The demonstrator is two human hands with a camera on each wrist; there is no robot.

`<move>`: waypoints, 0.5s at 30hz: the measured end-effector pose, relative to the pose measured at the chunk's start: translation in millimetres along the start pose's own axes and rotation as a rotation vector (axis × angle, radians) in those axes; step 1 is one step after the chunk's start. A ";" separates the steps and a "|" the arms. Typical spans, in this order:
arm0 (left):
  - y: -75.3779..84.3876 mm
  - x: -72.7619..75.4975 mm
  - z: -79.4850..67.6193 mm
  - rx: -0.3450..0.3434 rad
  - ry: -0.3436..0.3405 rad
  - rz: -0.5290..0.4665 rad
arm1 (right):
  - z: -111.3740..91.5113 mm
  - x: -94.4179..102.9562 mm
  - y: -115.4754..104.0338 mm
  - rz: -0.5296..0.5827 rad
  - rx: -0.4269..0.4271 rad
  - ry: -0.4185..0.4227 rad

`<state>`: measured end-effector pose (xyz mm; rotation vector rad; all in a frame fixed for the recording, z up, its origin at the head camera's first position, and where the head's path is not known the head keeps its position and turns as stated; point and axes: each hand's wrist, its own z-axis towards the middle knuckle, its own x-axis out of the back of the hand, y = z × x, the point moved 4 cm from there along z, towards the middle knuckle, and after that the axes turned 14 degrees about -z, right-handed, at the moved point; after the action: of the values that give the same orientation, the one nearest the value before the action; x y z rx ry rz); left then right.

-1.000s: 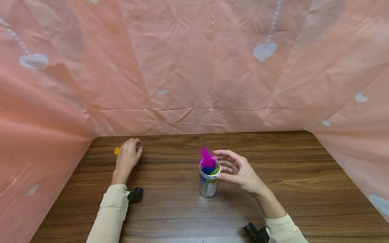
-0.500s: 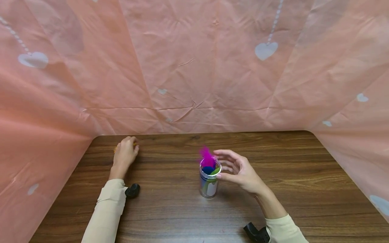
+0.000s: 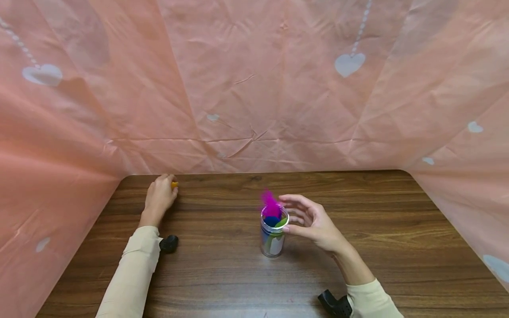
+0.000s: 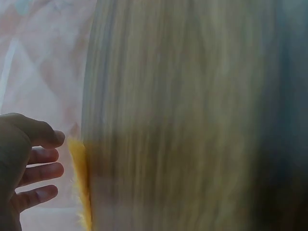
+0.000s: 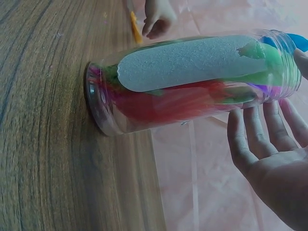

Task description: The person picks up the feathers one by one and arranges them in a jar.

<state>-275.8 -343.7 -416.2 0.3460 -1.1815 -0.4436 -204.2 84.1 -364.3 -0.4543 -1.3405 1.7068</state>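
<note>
A clear jar with a pale label stands upright on the table, holding feathers. A magenta feather pokes above its rim, beside blue and green ones; red shows through the wall in the right wrist view. My right hand holds the jar's neck, thumb on one side and fingers on the other. At the table's far left, my left hand is over a yellow-orange feather, mostly hidden by the hand in the head view. In the left wrist view its fingers look loosely bent and apart from the feather.
The brown wood-grain table has rounded far corners. A pink cloth with pale hearts hangs behind it and along both sides. Black devices, such as the left one, are worn on both wrists.
My left hand has moved a little farther away and left, over the yellow-orange feather, whose tip now shows at the right of the fingers. The right hand and jar stay put.
</note>
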 end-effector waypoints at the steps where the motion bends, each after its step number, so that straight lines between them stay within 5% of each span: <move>1: -1.5 0.4 0.7 0.006 -0.009 0.004 | 0.1 0.1 0.1 -0.001 -0.001 0.001; 15: -14.3 0.1 5.1 0.016 -0.079 0.025 | -0.3 0.4 0.1 -0.009 -0.018 0.002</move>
<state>-282.7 -356.3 -421.2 0.3290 -1.2655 -0.4295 -204.2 84.6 -364.4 -0.4595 -1.3551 1.6882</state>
